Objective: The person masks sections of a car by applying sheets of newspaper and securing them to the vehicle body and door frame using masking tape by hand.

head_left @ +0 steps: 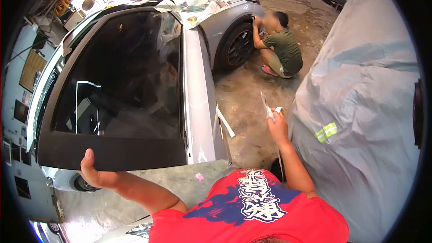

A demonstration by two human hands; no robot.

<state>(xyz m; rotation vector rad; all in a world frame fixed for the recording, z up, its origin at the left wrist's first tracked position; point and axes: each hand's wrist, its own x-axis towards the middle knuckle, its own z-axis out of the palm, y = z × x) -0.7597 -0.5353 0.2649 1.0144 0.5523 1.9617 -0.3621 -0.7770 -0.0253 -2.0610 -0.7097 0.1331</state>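
Observation:
A silver-white car door [196, 90] with a dark window stands open on my left. My left hand [96, 174] grips its dark rear edge, thumb on the near face and fingers hidden behind. Out to the right, my right hand [278, 128] is closed around a crumpled whitish strip of masking tape [270, 113]. One end of the strip points up past the fingers, and a thin length hangs below the hand. Another white strip [225, 121] sticks out beside the door.
A person [284, 47] in a green shirt squats by the front wheel [238, 45]. Newspaper sheets [198, 6] cover part of the car's front. A grey-covered vehicle [360, 108] stands close on my right. Concrete floor [252, 144] lies between.

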